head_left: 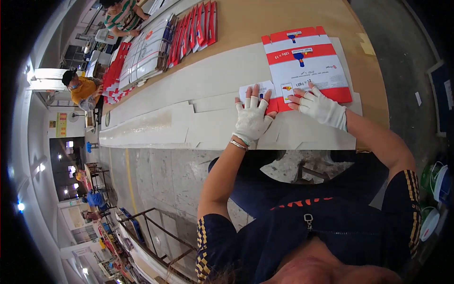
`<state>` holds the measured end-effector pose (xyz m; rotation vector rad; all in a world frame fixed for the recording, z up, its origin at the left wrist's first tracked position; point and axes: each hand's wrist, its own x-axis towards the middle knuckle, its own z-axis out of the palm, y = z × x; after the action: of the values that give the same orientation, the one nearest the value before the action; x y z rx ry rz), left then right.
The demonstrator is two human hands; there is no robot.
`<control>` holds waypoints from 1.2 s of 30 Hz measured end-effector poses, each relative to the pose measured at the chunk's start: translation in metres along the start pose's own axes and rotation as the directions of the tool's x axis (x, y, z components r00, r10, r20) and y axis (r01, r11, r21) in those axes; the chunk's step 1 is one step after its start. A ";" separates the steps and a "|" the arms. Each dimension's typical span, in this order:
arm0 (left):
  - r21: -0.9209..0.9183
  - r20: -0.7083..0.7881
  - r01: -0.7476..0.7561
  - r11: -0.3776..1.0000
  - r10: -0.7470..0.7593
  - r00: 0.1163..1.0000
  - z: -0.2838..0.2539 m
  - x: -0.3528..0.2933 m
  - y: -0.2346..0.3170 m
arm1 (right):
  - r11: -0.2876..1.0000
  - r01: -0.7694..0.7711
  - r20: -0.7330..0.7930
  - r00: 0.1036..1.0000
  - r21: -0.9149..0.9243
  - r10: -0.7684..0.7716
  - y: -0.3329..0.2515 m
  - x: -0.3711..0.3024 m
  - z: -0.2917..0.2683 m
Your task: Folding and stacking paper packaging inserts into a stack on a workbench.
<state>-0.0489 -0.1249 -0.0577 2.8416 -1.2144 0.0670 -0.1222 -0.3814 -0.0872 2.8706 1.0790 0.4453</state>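
Far left: co-workers (81, 90) beside stacks of red-and-white cartons (142, 52). Centre: left hand (252, 119), white-gloved, fingers spread and pressed flat on the near corner of a flattened red-and-white carton (305, 66), which lies on white boards (189, 109) over the workbench. Right hand (320, 107), fingers spread, presses its lower edge. The carton looks light, thin, bendable; best gripped at its edges.

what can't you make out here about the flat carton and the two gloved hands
Head view only:
- Near edge of the flat red and white carton: covered by the left hand and right hand.
- Palms and any contact under them: hidden by the white fingerless gloves and the hands' backs.
- Stacked cartons farther along the table: too small and bent by the fisheye to count.
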 end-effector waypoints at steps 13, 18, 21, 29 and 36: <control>-0.246 0.023 0.245 0.938 -0.247 0.969 0.003 0.056 -0.005 | 0.999 0.027 0.051 0.998 -0.043 -0.025 0.013 0.003 -0.006; -0.339 -0.059 0.291 0.895 -0.329 0.943 -0.002 0.082 -0.035 | 0.964 -0.175 -0.011 0.983 0.202 0.181 -0.019 0.005 -0.066; -0.680 0.163 0.338 0.650 -0.315 0.935 -0.039 0.086 -0.033 | 0.356 -0.696 0.519 0.709 0.624 0.477 -0.028 -0.034 -0.086; -0.989 0.146 0.147 0.034 -0.041 0.988 -0.080 0.037 0.017 | -0.613 -0.113 0.541 0.611 0.782 0.578 -0.080 -0.004 -0.085; -0.776 -0.137 -0.009 0.630 -0.154 0.978 -0.038 0.001 -0.025 | -0.060 -0.562 0.341 0.410 0.825 0.846 0.016 0.051 -0.072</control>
<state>-0.0309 -0.1061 -0.0208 2.0437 -0.7952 -0.1527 -0.0954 -0.3645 -0.0033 4.2569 -0.9463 0.3313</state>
